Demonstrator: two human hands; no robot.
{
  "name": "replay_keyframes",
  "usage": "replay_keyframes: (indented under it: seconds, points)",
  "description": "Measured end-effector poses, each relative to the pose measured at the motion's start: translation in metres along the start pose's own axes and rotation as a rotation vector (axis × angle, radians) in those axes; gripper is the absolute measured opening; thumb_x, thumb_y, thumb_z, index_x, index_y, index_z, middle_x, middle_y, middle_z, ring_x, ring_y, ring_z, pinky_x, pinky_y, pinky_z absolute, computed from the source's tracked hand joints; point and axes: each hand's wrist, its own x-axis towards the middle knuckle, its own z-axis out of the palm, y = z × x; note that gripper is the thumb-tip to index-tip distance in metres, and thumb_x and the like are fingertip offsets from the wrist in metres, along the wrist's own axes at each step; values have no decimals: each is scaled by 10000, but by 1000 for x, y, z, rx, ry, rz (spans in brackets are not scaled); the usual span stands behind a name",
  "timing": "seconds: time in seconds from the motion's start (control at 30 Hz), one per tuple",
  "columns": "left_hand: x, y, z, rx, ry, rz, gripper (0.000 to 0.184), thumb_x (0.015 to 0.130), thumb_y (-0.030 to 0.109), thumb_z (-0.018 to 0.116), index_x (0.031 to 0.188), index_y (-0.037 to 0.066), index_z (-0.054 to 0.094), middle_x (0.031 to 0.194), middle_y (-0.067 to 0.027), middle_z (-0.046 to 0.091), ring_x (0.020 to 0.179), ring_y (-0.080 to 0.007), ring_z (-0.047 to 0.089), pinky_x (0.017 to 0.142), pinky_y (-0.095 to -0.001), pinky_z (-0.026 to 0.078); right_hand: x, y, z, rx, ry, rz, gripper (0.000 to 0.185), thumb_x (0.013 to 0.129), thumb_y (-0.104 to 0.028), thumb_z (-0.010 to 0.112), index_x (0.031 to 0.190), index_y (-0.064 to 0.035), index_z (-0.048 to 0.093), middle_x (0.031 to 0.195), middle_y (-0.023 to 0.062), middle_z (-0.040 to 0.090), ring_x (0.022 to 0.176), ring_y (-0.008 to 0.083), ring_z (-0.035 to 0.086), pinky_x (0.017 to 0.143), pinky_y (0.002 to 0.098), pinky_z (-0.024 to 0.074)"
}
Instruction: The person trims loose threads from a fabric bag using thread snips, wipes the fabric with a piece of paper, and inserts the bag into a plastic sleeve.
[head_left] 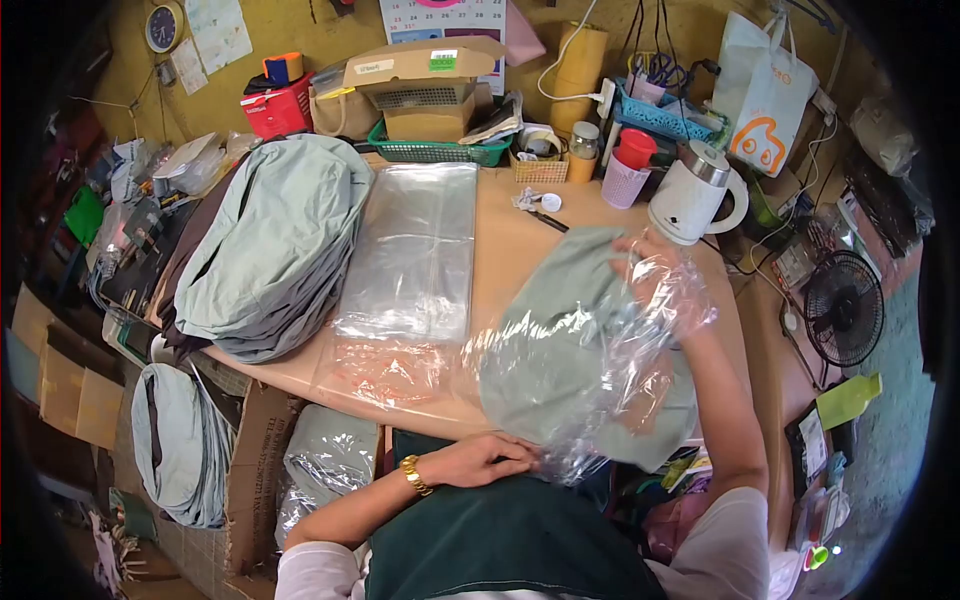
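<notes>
A grey-green folded fabric piece (545, 285) lies at the table's right front, partly inside a crinkled clear plastic bag (585, 375). My right hand (655, 275) is seen through the plastic at the fabric's far right corner, its fingers closed on the cloth. At the table's front edge, my left hand (492, 458), with a gold watch on the wrist, has its fingertips closed at the bag's near edge. Glare on the plastic hides part of the fabric and some fingers.
Flat clear bags (410, 260) lie mid-table, beside a tall fabric stack (275, 245). A white kettle (690, 195) and a pink cup (622, 185) stand at the back right. More fabric (175, 440) and an open carton (255, 480) sit below left. A fan (845, 308) is at right.
</notes>
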Motion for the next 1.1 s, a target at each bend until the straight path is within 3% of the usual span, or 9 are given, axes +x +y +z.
replay_keyframes:
  seconds: [0.1,0.2,0.27,0.5,0.57,0.63,0.8,0.9,1.1]
  points:
    - [-24,9,6,113,163,60,467,1003,301,550,1387,39,504,1275,-191,616,1248,-309,543,1047,-382,419,-13,16,43,-649,149,-177,436,881,-217,632,1270,-23,594,1274,225,524,1157,370,537,944,450,474]
    - [-56,38,-26,306,64,-84,562,987,362,569,1439,52,442,1109,-168,687,1064,-325,639,920,-393,488,-32,44,119,928,-19,-190,484,878,-237,620,1314,-35,559,1290,264,491,1209,420,497,1016,498,416]
    - [-59,71,-51,281,-47,-255,580,978,379,582,1435,52,441,1052,-155,702,978,-333,669,865,-395,508,-33,1,100,-468,-564,-265,569,961,-388,495,1443,-91,446,1573,198,281,1465,363,247,1220,472,171]
    - [-25,100,-57,368,329,-332,647,887,564,637,1210,12,547,899,-142,701,831,-315,682,755,-391,517,0,92,139,267,-889,-325,855,861,-570,608,1537,-143,306,1603,208,203,1493,372,162,1208,530,123]
    - [-14,89,-51,437,173,-439,684,900,613,584,1190,-5,545,916,-157,699,844,-327,681,768,-404,516,-14,95,124,316,-857,-85,816,874,-551,576,1539,-167,303,1606,177,219,1494,378,153,1200,570,85]
    - [1,71,-37,371,147,-368,705,901,636,561,1179,-11,544,916,-170,696,864,-339,676,781,-413,513,-23,73,106,-536,-760,-228,767,884,-519,539,1538,-191,310,1602,135,252,1484,402,167,1187,612,98]
    - [28,34,-5,204,-4,-126,678,943,605,516,1191,-25,557,1067,-253,642,1012,-426,617,877,-464,481,-43,92,135,16,-580,-301,768,882,-586,549,1522,-216,339,1590,172,238,1464,404,198,1175,583,195]
    - [26,47,-10,403,-220,-180,654,955,597,498,1163,-17,584,1060,-259,647,1021,-434,613,901,-471,479,-35,69,146,-408,-390,-107,726,911,-539,541,1527,-228,315,1580,130,282,1427,419,277,1168,586,221]
    - [30,138,-103,474,232,-39,387,894,353,693,1114,40,632,1069,-130,685,1000,-294,654,837,-393,515,-36,16,156,-153,-258,-312,765,861,-594,585,1446,-119,456,1490,193,395,1360,491,335,1153,599,198]
